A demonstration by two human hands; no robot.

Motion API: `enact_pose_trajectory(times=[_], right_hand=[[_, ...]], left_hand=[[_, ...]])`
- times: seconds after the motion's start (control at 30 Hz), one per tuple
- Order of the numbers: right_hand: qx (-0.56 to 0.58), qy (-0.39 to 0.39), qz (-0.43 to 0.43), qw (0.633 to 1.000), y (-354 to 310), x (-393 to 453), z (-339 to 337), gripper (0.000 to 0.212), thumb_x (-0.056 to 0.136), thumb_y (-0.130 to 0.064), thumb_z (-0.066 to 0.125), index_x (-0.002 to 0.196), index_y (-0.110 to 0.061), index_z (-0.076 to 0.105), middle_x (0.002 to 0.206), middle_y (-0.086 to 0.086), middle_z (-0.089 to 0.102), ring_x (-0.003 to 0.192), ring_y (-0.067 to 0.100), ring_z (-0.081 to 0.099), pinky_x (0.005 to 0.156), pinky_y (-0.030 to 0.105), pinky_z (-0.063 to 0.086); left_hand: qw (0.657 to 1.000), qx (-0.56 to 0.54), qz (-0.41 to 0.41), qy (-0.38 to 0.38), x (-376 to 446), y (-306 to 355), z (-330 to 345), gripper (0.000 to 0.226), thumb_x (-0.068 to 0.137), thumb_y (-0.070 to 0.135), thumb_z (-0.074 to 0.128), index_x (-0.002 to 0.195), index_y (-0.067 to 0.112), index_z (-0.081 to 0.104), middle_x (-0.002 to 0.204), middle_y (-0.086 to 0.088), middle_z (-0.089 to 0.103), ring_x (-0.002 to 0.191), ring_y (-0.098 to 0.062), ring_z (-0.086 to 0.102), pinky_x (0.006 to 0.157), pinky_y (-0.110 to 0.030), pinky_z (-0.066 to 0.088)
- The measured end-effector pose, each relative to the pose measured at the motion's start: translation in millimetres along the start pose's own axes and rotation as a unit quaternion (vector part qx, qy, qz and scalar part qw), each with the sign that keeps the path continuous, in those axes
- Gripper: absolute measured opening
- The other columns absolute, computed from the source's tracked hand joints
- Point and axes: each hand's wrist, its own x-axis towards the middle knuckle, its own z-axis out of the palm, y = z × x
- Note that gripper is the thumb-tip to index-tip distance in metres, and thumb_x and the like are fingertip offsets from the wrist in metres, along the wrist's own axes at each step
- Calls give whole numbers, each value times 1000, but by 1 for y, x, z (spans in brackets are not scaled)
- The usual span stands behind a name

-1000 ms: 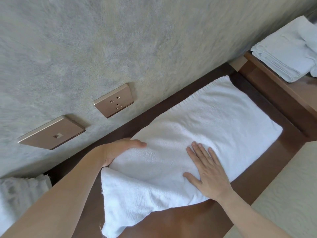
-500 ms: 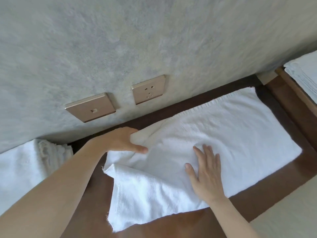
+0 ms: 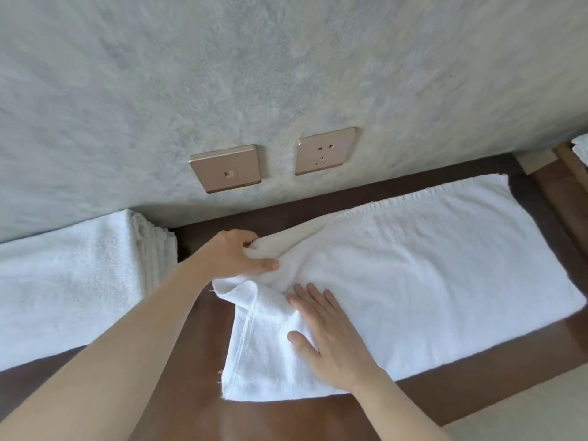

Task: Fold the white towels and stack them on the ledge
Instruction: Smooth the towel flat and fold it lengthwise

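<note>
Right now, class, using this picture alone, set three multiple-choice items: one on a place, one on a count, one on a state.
1. Where is the stack of folded towels?
A. left of the spread towel
B. on top of it
C. on the floor

2. How many wall plates show?
A. one
B. two
C. four

3. What does the left hand do?
A. hangs idle
B. lies flat
C. grips the spread towel

Answers: 1 A, it sits at the left edge of the ledge; 2 B, two plates side by side; 3 C, its fingers bunch cloth while the right hand lies flat.

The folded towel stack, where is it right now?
In the head view, the folded towel stack sits at the left on the wooden ledge, against the wall, just left of the left hand.
</note>
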Motion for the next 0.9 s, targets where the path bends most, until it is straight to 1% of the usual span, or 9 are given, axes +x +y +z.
enact_pose_trajectory(times=[0.07, 0.2, 0.33, 0.43, 0.5, 0.6, 0.7, 0.8, 0.9], right_hand=[[14, 1, 4, 1000, -2, -3, 1, 57, 105, -56, 27, 154, -27, 32, 167, -12, 13, 152, -1, -7, 126, 33, -2], [10, -2, 17, 1000, -14, -6, 4, 62, 101, -65, 18, 139, -25, 45, 167, -5, 17, 155, 7, -4, 126, 38, -4], [-36, -17, 25, 999, -18, -13, 5, 44, 104, -51, 30, 133, -25, 48, 167, 0, 19, 156, 14, 0, 126, 45, -1], [-42, -14, 41, 998, -20, -16, 6, 37, 107, -41, 34, 140, -27, 43, 167, -2, 19, 156, 13, 0, 126, 43, -2], [-30, -9, 53, 998, -24, -18, 8, 44, 107, -42, 34, 149, -30, 35, 168, -5, 16, 155, 11, -1, 126, 40, -7], [-37, -11, 57, 998, -28, -21, 14, 52, 106, -46, 31, 156, -34, 24, 169, -6, 10, 155, 12, -6, 124, 38, -13], [-52, -8, 50, 997, -28, -24, 18, 54, 105, -47, 29, 157, -34, 21, 169, -5, 6, 155, 13, -9, 123, 40, -15], [-32, 3, 49, 998, -29, -23, 17, 48, 106, -43, 30, 153, -35, 28, 168, -4, 11, 155, 14, -5, 123, 39, -15], [-4, 10, 46, 999, -30, -23, 15, 35, 107, -34, 33, 142, -37, 40, 167, -1, 18, 156, 18, 0, 124, 43, -12]], left_hand=[[1000, -3, -19, -2, -6, -7, -2, 46, 54, 76, 80, 74, 38, 64, 75, 15, 66, 73, -5, 62, 58, -21, 42], [992, 8, -24, 120, -14, -13, 6, 40, 67, 65, 80, 75, 31, 59, 73, 7, 62, 71, -11, 59, 56, -24, 39], [979, -90, 1, 183, -18, -17, 21, 25, 78, 40, 82, 87, 27, 63, 85, 9, 60, 79, -6, 55, 61, -11, 36], [960, -125, 18, 248, -27, -21, 34, 29, 84, 28, 80, 110, 23, 67, 106, 6, 56, 95, -8, 55, 82, -4, 38], [951, -83, 45, 293, -38, -25, 46, 35, 87, 23, 78, 118, 13, 67, 121, -3, 57, 112, -22, 52, 99, -22, 40], [943, -25, 43, 329, -56, -32, 64, 39, 87, 24, 78, 122, 10, 67, 121, -10, 57, 107, -29, 54, 93, -35, 46], [944, -116, -52, 304, -62, -32, 72, 54, 86, 32, 78, 132, 15, 55, 114, -5, 51, 91, -20, 56, 81, -29, 45], [928, -150, -103, 324, -60, -27, 72, 62, 83, 35, 81, 131, 12, 50, 112, -3, 45, 92, -22, 54, 83, -30, 42], [925, -162, -145, 312, -55, -24, 71, 50, 85, 35, 78, 119, 8, 53, 115, -8, 53, 94, -21, 51, 83, -31, 41]])
